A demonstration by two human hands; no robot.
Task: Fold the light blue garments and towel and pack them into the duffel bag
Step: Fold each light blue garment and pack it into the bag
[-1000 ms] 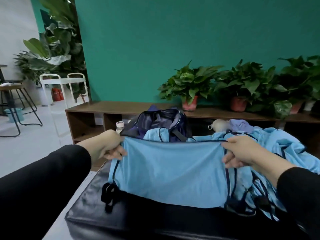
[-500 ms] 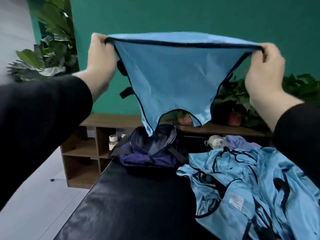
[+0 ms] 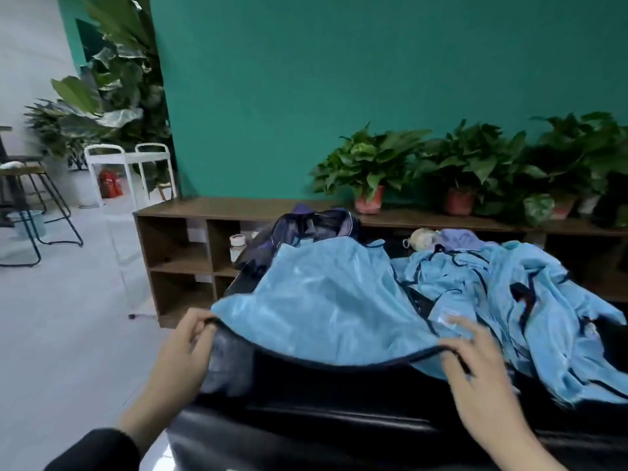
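Nearest the camera, a black padded table (image 3: 306,436) fills the lower frame, with a black sleeve (image 3: 98,450) at the bottom left. The left hand (image 3: 183,351) curls its fingers and thumb round the dark-piped hem of a light blue garment (image 3: 323,307) at the table's left edge. The right hand (image 3: 475,368) is at the other end of that hem; its fingers are spread and motion-blurred, and whether they pinch the hem or only lie on it cannot be told. The garment billows between the 2 hands, its hem sagging in a curve above the table and its far end draped toward the dark navy duffel bag (image 3: 306,229), which sits at the table's far edge. To the right, a heap of light blue clothing (image 3: 530,294) with dark trim lies crumpled on the table, touching the held piece. Beyond the heap are a pale bottle (image 3: 419,239) and a lilac cloth (image 3: 458,239). Farther back stands a wooden shelf unit (image 3: 190,239) holding a small white jar (image 3: 237,244), with 3 potted plants (image 3: 370,168) in a row on top against a teal wall (image 3: 339,79). A white cart (image 3: 129,171) and a stool (image 3: 34,198) stand far left.
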